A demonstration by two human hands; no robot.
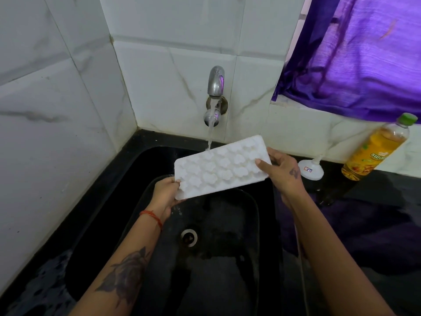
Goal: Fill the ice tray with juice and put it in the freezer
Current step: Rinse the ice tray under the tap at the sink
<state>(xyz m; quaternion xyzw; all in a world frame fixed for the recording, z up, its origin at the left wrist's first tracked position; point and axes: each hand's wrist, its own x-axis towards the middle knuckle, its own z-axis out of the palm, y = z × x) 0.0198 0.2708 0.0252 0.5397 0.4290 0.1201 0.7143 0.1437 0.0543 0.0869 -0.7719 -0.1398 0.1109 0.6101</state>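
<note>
- Left hand [165, 192] and right hand [279, 171] each gripped an end of the white plastic ice tray [222, 167].
- Tray tilted under the chrome tap's [215, 83] stream, above the black sink [227, 258].

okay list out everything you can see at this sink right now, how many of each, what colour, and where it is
ice tray: one, white, held tilted over the sink under the running water
tap: one, silver metal, on the tiled wall above the sink, water flowing
sink: one, black, set in the black counter, drain at the bottom
juice bottle: one, clear with orange juice and a green cap, on the counter to the right, by the wall
funnel: one, white, upside down on the counter left of the bottle
curtain: one, purple, upper right
wall tiles: white, marbled, behind and left of the sink
left hand: holds the tray's near left corner; red thread on the wrist
right hand: holds the tray's right end
</note>
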